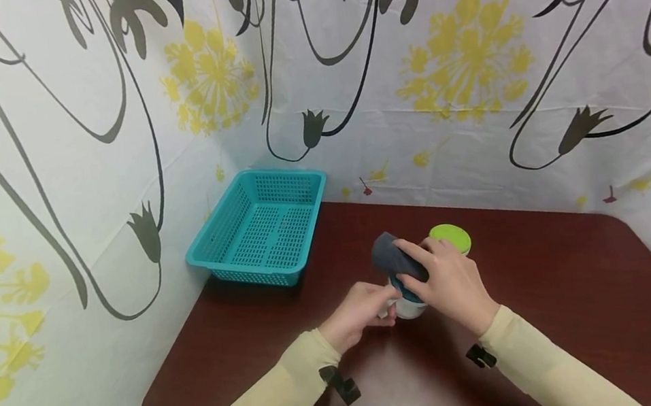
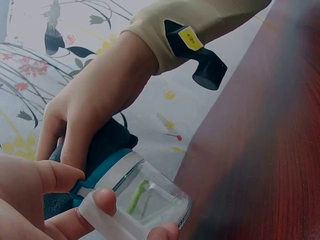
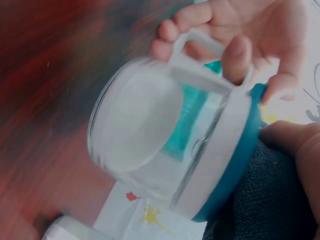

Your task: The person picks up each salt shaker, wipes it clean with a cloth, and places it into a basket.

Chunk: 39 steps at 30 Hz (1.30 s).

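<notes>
My left hand (image 1: 361, 315) grips the white handle (image 3: 200, 72) of a clear jar (image 2: 157, 197) with a white collar and a teal lid (image 3: 240, 165). Its thumb and a finger are curled through and around the handle, fingertips right at the lid's tab. The jar is tilted. Over the lid, my right hand (image 1: 449, 276) holds a dark grey cloth (image 1: 394, 255) bunched between thumb and fingers. That cloth presses against the lid's top and hides most of it. Through the jar wall, in the right wrist view, its pale round base shows.
A container with a lime green lid (image 1: 450, 238) stands just behind my right hand. At the back left of the dark red table (image 1: 560, 295) sits a turquoise perforated basket (image 1: 211, 249). Patterned white sheeting (image 1: 348, 90) rises behind the table and along its left side.
</notes>
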### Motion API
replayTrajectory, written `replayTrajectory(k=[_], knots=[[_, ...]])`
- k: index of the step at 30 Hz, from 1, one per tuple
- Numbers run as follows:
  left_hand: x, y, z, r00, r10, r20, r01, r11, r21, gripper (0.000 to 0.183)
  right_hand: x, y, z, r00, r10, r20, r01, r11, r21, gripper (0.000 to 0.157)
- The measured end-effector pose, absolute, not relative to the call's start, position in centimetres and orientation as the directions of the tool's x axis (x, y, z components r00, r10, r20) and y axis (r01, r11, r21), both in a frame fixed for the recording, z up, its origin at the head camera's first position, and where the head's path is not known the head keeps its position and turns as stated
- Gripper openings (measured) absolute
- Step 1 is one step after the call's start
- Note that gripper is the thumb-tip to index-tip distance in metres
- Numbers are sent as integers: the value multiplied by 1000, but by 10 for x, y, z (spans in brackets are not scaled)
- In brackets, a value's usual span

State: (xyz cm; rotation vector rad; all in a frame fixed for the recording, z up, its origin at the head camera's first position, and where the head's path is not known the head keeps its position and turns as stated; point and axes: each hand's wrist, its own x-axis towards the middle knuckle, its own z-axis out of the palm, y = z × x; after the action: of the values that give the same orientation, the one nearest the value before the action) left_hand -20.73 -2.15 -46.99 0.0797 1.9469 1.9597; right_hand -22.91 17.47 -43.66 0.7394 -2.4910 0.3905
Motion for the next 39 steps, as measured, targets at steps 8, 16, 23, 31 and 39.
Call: replayTrajectory(k=[8,16,23,31,39], knots=[[-205,-21,-467,-923,316,-220,-226,19,974,35,-247,191,-438,-751,-347,562,-490,863,-121,65],[-205,-22,-464,-914,337,-226,-230,28,973,34,-251,199,-438,-762,-333,556,-495,853,-168,64],[-211,-29,-462,-896,360,-259,-235,112,966,36,-249,202,-435,-761,-332,557,-501,846,-181,64],[-227,-40,-443,-893,362,-266,-242,111,964,37,-247,212,-416,-709,-350,612,-524,842,-125,68],[-243,-66,-415,-920,312,-237,-211,114,971,39,-244,238,-403,-680,-333,654,-514,852,-100,63]])
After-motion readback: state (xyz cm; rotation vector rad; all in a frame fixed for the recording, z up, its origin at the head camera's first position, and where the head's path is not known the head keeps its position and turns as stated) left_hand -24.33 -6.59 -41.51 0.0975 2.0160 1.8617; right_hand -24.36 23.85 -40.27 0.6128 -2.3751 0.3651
